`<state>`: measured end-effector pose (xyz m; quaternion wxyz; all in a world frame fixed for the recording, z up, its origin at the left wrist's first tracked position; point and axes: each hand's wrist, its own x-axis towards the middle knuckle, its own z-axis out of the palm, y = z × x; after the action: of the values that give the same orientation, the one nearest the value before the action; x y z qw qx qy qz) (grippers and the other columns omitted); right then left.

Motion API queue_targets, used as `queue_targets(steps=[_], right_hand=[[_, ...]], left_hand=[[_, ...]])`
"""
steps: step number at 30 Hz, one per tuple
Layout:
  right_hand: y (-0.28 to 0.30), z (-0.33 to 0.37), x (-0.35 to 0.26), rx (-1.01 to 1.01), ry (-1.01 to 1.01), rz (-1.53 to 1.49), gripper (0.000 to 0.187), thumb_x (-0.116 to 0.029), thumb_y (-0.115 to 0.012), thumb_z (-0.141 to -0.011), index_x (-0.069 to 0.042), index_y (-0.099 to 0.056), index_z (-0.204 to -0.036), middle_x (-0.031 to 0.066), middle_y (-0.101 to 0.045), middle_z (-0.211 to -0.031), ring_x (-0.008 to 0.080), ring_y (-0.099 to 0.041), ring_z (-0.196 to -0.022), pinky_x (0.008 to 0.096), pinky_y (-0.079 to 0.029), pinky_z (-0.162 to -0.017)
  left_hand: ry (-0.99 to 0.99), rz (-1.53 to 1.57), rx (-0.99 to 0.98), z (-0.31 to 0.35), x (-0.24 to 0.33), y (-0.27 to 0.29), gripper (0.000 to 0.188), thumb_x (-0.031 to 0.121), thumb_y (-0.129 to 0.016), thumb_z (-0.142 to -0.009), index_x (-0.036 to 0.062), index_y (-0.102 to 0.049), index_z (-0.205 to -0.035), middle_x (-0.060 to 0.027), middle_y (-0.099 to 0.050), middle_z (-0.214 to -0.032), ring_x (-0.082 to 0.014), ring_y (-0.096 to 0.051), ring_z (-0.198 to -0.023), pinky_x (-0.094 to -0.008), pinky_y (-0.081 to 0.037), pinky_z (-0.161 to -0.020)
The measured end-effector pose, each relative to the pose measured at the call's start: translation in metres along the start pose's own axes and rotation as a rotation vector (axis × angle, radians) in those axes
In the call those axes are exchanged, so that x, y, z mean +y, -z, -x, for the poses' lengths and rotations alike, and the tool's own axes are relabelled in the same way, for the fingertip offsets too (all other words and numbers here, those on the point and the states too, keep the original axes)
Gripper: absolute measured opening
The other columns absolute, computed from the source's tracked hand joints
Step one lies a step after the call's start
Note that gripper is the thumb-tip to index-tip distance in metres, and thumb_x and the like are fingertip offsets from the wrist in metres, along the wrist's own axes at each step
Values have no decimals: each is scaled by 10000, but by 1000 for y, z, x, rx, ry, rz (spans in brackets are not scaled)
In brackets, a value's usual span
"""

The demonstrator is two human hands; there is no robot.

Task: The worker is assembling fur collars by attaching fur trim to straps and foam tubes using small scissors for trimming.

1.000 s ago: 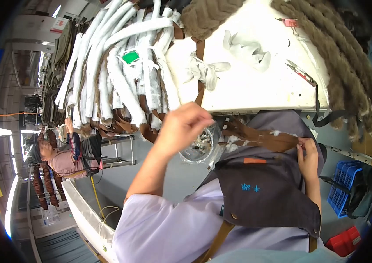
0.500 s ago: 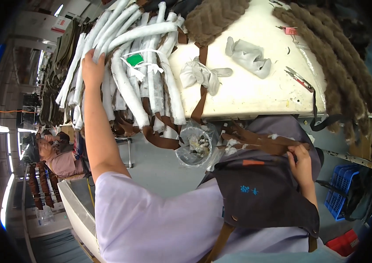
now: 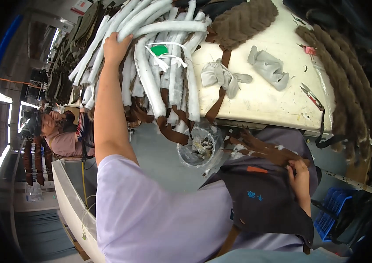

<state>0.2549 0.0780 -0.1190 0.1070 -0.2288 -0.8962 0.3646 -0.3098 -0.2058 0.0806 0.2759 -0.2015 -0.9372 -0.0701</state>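
Observation:
My left hand point(image 3: 116, 49) reaches far forward to a pile of long white padded rolls point(image 3: 150, 90). Its thumb and fingers close around one roll, though the fingertips are partly hidden. White ties and a green tag point(image 3: 159, 50) lie across the pile, and brown strips hang from its near ends. On my lap, my right hand point(image 3: 299, 175) pinches the end of a bunch of brown fabric strips point(image 3: 269, 150) with bits of white fluff on them. The strips lie over my dark apron point(image 3: 273, 197).
The pale table point(image 3: 256, 105) bears grey cloth gloves point(image 3: 225, 79), snips point(image 3: 312, 96), a brown fur piece point(image 3: 243, 24) and long fur strips point(image 3: 348, 92). A clear-bagged bin point(image 3: 200, 147) with scraps stands by the table edge. A blue crate point(image 3: 333, 212) stands at right; another person point(image 3: 65, 138) sits at left.
The whole view has shifted, so the table and pile appear farther right. My left hand stays at the white rolls, and my right hand still holds the brown strips.

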Motion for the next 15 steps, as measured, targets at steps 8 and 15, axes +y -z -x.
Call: queue_targets(steps=[8, 15], right_hand=[[9, 10, -2, 32, -17, -21, 126, -26, -603, -738, 12, -576, -855, 151, -564, -804, 318, -559, -741, 376, -438, -680], [13, -10, -21, -39, 61, -14, 130, -31, -598, -766, 15, -578, -885, 152, -569, -815, 298, -574, -731, 349, -449, -665]], left_hand=[[-454, -149, 390, 43, 101, 121, 323, 240, -591, -808, 38, -451, -1017, -181, -549, -950, -393, -537, -861, -439, -459, -645], [-314, 1318, -240, 75, 178, 161, 343, 354, -430, -928, 24, -470, -1010, -31, -477, -722, -70, -409, -503, -201, -350, -455]])
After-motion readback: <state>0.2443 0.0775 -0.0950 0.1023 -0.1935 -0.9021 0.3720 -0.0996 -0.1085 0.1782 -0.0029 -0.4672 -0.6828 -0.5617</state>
